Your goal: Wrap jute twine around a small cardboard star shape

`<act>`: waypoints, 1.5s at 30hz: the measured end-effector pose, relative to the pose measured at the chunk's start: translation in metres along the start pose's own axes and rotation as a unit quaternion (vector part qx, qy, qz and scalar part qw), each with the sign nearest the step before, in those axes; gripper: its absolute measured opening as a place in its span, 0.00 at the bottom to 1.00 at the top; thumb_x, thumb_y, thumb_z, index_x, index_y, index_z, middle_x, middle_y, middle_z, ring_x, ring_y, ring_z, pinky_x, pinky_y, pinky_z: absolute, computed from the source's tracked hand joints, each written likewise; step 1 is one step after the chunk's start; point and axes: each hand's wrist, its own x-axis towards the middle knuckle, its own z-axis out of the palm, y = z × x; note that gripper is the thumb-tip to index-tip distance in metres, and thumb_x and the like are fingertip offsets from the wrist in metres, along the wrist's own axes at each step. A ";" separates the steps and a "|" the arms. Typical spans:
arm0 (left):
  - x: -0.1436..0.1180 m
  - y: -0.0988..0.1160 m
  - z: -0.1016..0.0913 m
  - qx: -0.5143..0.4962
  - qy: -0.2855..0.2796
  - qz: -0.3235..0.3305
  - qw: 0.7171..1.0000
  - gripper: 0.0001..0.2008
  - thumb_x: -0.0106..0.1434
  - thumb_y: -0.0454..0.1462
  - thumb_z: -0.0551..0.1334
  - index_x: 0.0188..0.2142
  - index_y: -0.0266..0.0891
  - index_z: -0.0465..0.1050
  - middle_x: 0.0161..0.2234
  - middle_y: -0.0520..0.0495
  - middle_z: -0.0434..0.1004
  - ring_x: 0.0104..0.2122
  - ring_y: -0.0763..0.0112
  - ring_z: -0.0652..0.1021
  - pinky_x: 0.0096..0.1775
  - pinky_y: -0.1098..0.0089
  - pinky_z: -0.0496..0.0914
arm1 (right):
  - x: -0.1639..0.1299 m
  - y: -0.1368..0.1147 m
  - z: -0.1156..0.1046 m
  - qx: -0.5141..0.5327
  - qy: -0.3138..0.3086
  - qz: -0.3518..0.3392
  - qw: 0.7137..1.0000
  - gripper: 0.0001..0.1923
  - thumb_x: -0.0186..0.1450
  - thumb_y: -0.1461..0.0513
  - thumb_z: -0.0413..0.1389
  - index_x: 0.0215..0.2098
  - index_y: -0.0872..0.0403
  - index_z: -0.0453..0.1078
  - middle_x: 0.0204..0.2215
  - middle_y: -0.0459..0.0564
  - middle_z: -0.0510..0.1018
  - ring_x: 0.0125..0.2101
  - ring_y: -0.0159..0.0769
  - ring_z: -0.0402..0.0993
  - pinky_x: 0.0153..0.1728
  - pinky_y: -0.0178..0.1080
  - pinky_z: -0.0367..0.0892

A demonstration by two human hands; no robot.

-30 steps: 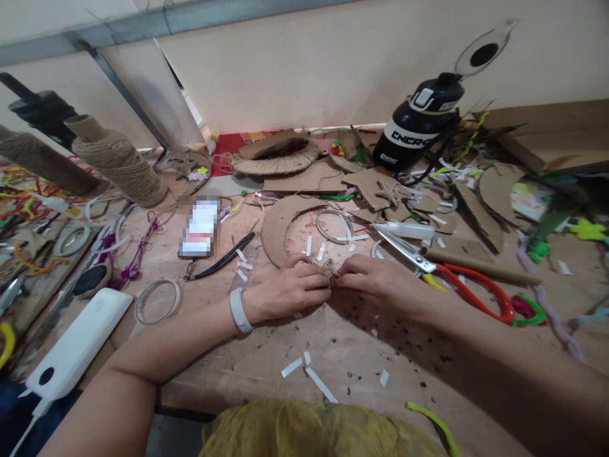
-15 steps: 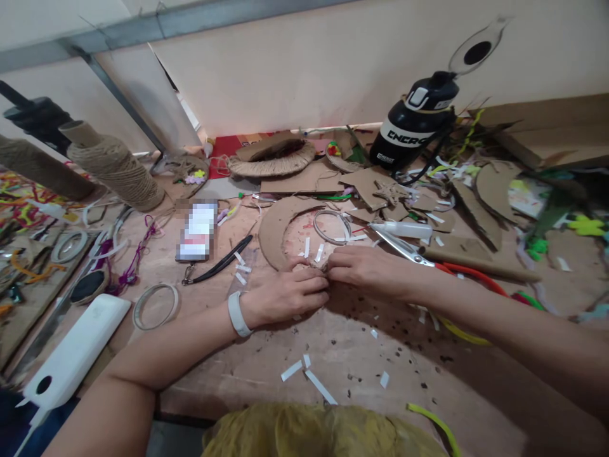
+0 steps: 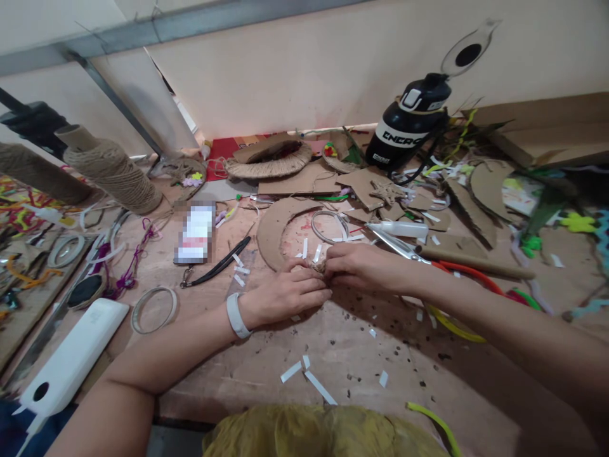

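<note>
Pinching a small twine-wrapped piece (image 3: 318, 265), the left hand (image 3: 280, 295) and right hand (image 3: 361, 266) meet fingertip to fingertip. It is possibly a star (mostly hidden), just beside a cardboard arc (image 3: 273, 228).

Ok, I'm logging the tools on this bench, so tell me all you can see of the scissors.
The scissors lie flat on the wooden table, to the right of the right hand. The blades are bare silver metal, slightly parted, tips pointing up-left near a white glue bottle. The handle loops look like red-orange plastic; the right forearm hides much of them. A brown cardboard tube lies just behind. Neither hand touches them.
</note>
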 end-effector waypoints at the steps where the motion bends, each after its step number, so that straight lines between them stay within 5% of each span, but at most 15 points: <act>1: 0.000 0.000 0.000 -0.001 -0.002 0.000 1.000 0.14 0.75 0.33 0.49 0.50 0.37 0.72 0.48 0.45 0.80 0.52 0.68 0.76 0.60 0.59 0.61 | 0.000 0.000 0.000 0.000 0.003 -0.001 1.000 0.08 0.66 0.66 0.56 0.37 0.53 0.78 0.35 0.50 0.76 0.36 0.36 0.74 0.38 0.35 0.67; 15: 0.001 0.000 0.001 -0.017 -0.030 -0.008 0.999 0.12 0.73 0.32 0.52 0.49 0.38 0.72 0.48 0.46 0.78 0.52 0.65 0.74 0.60 0.59 0.59 | -0.001 -0.003 0.000 -0.003 0.013 0.015 1.000 0.07 0.66 0.67 0.57 0.38 0.54 0.78 0.34 0.50 0.76 0.35 0.36 0.73 0.37 0.36 0.65; 24: 0.008 0.010 0.006 -0.022 -0.011 -0.069 0.997 0.13 0.74 0.41 0.53 0.45 0.37 0.73 0.42 0.47 0.79 0.49 0.66 0.75 0.60 0.57 0.60 | -0.009 0.010 -0.001 0.101 0.043 0.031 0.993 0.09 0.68 0.61 0.55 0.38 0.55 0.77 0.33 0.50 0.77 0.34 0.34 0.74 0.37 0.36 0.66; 32: 0.006 0.012 0.015 0.007 -0.006 -0.075 0.997 0.10 0.73 0.35 0.53 0.43 0.38 0.73 0.39 0.47 0.78 0.48 0.65 0.75 0.60 0.52 0.59 | -0.014 0.015 0.005 0.130 0.060 0.038 0.989 0.12 0.69 0.57 0.54 0.37 0.55 0.76 0.33 0.50 0.76 0.34 0.34 0.73 0.38 0.37 0.66; 45: 0.003 -0.003 -0.001 0.031 0.012 -0.107 0.994 0.08 0.70 0.37 0.57 0.44 0.39 0.74 0.44 0.45 0.78 0.50 0.63 0.73 0.62 0.53 0.55 | -0.026 -0.011 0.019 0.080 0.111 0.090 0.987 0.07 0.68 0.62 0.53 0.36 0.54 0.73 0.32 0.51 0.78 0.33 0.36 0.73 0.36 0.37 0.66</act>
